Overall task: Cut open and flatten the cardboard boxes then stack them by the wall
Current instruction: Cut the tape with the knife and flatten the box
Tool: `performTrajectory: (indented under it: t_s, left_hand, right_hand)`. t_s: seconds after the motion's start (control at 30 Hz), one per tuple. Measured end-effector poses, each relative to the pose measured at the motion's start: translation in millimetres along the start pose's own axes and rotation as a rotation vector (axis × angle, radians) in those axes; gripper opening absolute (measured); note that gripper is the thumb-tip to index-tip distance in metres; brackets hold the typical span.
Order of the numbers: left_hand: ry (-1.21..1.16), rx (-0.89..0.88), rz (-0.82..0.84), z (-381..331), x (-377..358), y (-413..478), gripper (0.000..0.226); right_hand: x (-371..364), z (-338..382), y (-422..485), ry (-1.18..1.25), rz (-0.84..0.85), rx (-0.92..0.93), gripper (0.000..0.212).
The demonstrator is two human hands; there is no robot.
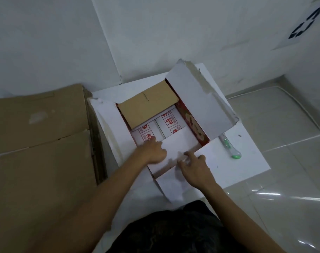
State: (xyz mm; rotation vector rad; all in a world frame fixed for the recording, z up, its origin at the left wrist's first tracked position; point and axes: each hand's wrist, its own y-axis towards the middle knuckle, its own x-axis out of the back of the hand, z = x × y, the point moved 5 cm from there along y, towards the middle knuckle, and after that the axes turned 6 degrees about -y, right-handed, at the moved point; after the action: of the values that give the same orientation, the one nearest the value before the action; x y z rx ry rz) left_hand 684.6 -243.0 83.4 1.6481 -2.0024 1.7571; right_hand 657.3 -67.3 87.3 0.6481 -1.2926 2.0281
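Down on the floor, a white cardboard box sits open on a white sheet, close to the corner where two white walls meet. Its far flap stands tilted up, torn along the top edge; its left flap lies spread outward. Inside, a brown cardboard piece covers the far part, and beneath it show small white cartons with red printed marks. A red inner wall with a pale pattern runs along the box's right side.

Both hands work at the near flap. The left hand presses flat on it at the box's near left, fingers together and pointing inward toward the cartons. The right hand rests on the near edge of the same flap, its fingers spread slightly apart, tips touching the cardboard; neither hand grips anything.

Flattened brown cardboard lies in a stack just left of the box, its far end against the wall. A green-and-clear cutter lies on the sheet's right part, just beside the box's right wall. Clear plastic film covers the floor at right.
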Motion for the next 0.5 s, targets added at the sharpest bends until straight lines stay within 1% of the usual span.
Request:
performTrajectory:
  t_s: [0.07, 0.1, 0.13, 0.23, 0.27, 0.3, 0.33, 0.37, 0.43, 0.5]
  left_hand:
    - [0.018, 0.049, -0.006, 17, 21, 16, 0.068]
    - [0.018, 0.062, -0.046, 25, 31, 20, 0.074]
    - [0.023, 0.057, -0.118, 30, 41, 22, 0.079]
    - [0.141, -0.044, -0.453, 34, 78, 23, 0.093]
    - [0.176, -0.061, -0.539, 35, 90, 23, 0.097]
    - [0.183, -0.053, -0.581, 39, 101, 26, 0.1]
    - [0.172, -0.025, -0.579, 46, 110, 30, 0.102]
    - [0.157, 0.016, -0.543, 56, 116, 35, 0.103]
    - [0.122, 0.088, -0.418, 76, 117, 48, 0.105]
    - [0.083, 0.098, -0.341, 88, 116, 57, 0.109]
  right_hand:
    - [-4, 0, -1, -0.011, -0.026, -0.018, 0.05]
    - [-6, 0, -1, -0.014, -0.04, -0.009, 0.049]
    - [-7, 0, -2, -0.013, -0.051, -0.002, 0.048]
    - [-9, -6, -2, 0.004, -0.088, -0.014, 0.044]
    - [-10, -8, -3, 0.009, -0.106, -0.024, 0.043]
    - [-11, -9, -4, 0.012, -0.133, -0.023, 0.043]
    - [-12, -10, -6, 0.013, -0.152, -0.023, 0.044]
    - [-14, -11, -7, 0.017, -0.17, -0.02, 0.045]
    - [-16, -14, -6, 0.033, -0.19, -0.019, 0.049]
    - [-18, -17, -5, 0.087, -0.2, -0.023, 0.058]
